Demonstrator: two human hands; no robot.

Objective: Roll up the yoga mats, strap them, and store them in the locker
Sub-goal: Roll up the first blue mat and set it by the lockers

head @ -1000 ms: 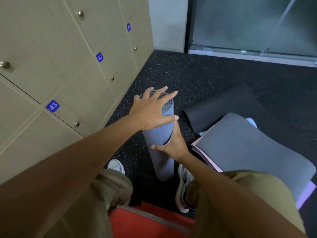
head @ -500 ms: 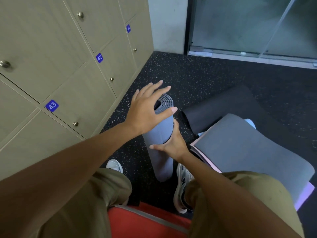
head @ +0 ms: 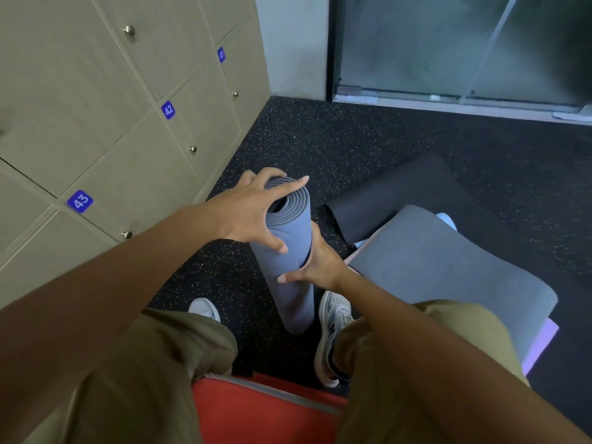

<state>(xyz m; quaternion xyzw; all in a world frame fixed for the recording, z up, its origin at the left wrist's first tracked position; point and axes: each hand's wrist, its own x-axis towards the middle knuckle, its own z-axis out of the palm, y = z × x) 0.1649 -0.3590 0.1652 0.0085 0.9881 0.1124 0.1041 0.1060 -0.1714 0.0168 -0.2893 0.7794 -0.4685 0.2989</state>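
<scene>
Three numbers can be read, each printed in white on a small blue tag fixed to a locker door. Tag "43" (head: 79,201) is seen left of the left hand (head: 253,213). Tag "42" (head: 168,109) is set beyond that hand, to its left. Tag "41" (head: 221,54) is placed farther beyond it.

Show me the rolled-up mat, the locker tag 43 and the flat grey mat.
rolled-up mat (head: 293,283): head view, middle of its outer side.
locker tag 43 (head: 80,201): head view, centre of the blue tag.
flat grey mat (head: 448,267): head view, middle of its top surface.
</scene>
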